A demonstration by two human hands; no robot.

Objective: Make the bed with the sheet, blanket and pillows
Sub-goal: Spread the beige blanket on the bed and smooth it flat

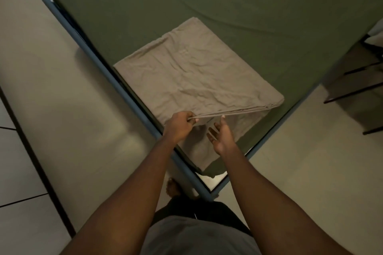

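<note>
A folded beige sheet point(192, 72) lies on the near corner of the bed, on top of the dark green fitted sheet point(238, 2) that covers the mattress. My left hand point(180, 124) pinches the near edge of the upper beige layers and lifts it off the lower layer. My right hand point(220, 134) is beside it, palm up with fingers straight, under the raised edge; its fingertips reach the fabric. No blanket or pillow is in view.
The blue bed frame point(116, 80) runs along the mattress edge, its corner near my bare foot point(173, 188). Pale floor lies left and right of the bed. A dark metal rack point(364, 80) stands at the right edge.
</note>
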